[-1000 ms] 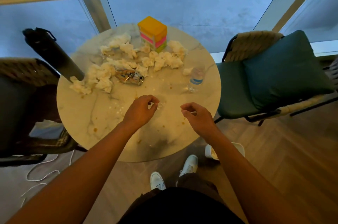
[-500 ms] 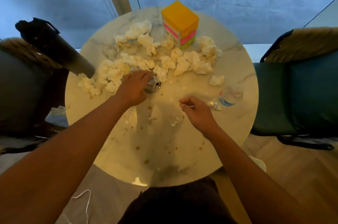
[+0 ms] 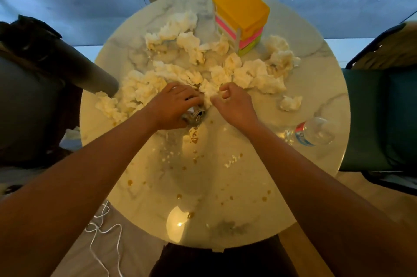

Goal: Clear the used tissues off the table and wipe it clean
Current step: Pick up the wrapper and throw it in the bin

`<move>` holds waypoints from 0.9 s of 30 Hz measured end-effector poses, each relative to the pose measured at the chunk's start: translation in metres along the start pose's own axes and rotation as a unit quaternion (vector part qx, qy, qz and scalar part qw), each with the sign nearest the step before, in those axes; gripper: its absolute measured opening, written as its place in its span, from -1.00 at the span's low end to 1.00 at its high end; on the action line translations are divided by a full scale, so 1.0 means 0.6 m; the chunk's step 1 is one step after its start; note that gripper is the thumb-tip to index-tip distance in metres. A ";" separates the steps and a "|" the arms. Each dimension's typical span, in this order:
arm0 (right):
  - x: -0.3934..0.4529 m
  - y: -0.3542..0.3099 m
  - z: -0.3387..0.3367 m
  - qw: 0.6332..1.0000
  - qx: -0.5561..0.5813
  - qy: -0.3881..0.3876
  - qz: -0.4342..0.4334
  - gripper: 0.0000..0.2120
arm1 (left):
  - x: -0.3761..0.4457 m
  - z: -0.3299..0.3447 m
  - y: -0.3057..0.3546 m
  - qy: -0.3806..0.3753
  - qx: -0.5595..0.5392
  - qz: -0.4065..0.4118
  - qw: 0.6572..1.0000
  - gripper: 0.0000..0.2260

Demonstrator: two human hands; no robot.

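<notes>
Step in hand: clearing, not wiping — the hands are at the near edge of the tissue heap, and by my reading the gathering has only begun.
Left hand (image 3: 172, 105): fingers curled down over a shiny crushed can (image 3: 194, 115) lying on its side just in front of the heap; it looks to grip the can, though the fingers hide most of it.
Right hand (image 3: 234, 105): fingers curled, thumb and fingertips pinching the near edge of a crumpled tissue wad.
Used tissues (image 3: 203, 69): a wide band of crumpled white wads across the far half of the round marble worktop (image 3: 259, 220), running from the left rim to beside the coloured sticky-note cube (image 3: 242, 15); one stray wad (image 3: 290, 103) lies apart to the right.
Spills: brown drops and smears dot the near half of the worktop.
Other items: a clear plastic water bottle (image 3: 312, 131) lies on its side near the right rim.
Next move calls for: lifting the can clear, then drawing wads together into handfuls — soft, loose pieces likely to shed — with somewhere to drop them; no bin shows here.
</notes>
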State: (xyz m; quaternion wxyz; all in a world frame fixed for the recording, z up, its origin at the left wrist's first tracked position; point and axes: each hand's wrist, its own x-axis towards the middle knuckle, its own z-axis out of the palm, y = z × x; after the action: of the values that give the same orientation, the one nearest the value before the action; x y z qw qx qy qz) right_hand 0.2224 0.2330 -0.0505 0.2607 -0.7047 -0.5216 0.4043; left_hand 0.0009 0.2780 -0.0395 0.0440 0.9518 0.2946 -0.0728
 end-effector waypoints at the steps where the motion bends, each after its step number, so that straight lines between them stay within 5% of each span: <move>1: 0.009 -0.003 0.011 1.000 -0.016 -0.002 0.004 -0.61 | -0.005 -0.003 -0.001 0.016 -0.006 0.000 1.000 -0.33; 6: 0.024 -0.006 0.052 0.997 -0.077 0.015 0.011 -0.66 | -0.063 -0.028 0.009 0.104 -0.083 -0.060 0.989 -0.32; 10: -0.001 -0.010 0.051 0.993 -0.091 0.068 -0.010 -0.78 | -0.124 -0.049 0.037 0.183 -0.242 -0.166 0.938 -0.37; 20: -0.212 -0.072 0.019 0.991 0.014 0.135 0.018 -0.90 | -0.217 -0.072 0.140 0.249 -0.617 -0.305 0.681 -0.47; 24: -0.303 -0.084 0.023 0.980 0.133 0.141 0.040 -0.89 | -0.207 -0.077 0.181 0.205 -0.743 -0.323 0.549 -0.46; 27: -0.358 -0.075 0.023 0.971 0.171 0.148 0.074 -0.81 | -0.195 -0.081 0.218 0.137 -0.792 -0.313 0.506 -0.55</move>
State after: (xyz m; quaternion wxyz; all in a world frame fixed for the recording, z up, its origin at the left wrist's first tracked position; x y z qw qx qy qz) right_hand 0.1595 0.0437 0.0418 0.4215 -0.7383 -0.3463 0.3967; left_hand -0.0148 0.1116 0.0333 0.7126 0.3644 0.5110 0.3134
